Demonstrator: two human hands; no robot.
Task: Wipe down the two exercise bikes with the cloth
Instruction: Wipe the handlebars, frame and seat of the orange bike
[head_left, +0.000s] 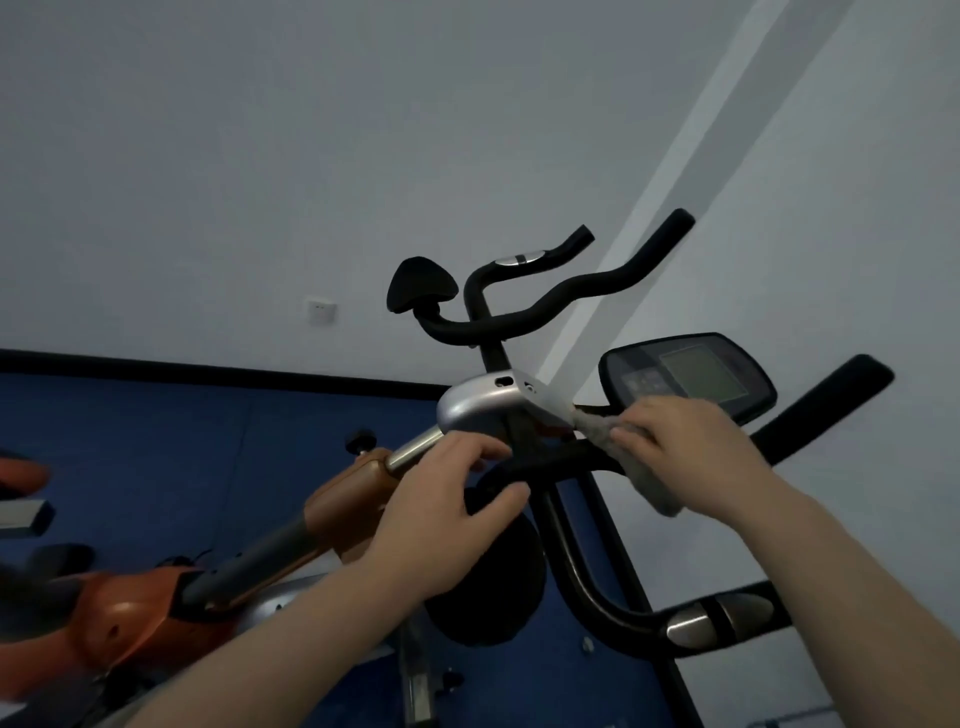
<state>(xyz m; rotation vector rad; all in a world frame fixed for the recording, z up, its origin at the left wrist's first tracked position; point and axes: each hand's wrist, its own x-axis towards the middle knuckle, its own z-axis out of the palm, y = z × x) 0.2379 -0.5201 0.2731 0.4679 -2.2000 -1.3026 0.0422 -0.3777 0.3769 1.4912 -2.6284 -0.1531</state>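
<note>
My right hand (675, 441) presses the grey cloth (636, 467) on the near bike's handlebar (582, 457); my left hand (447, 499) grips it beside. I judge the second bike (519, 306) beyond remains.

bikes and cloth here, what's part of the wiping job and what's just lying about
Job: cloth held by right hand; near bike's handlebar gripped by left hand; console; far bike's handlebar.
Lying about: wall socket; blue floor mat.
</note>
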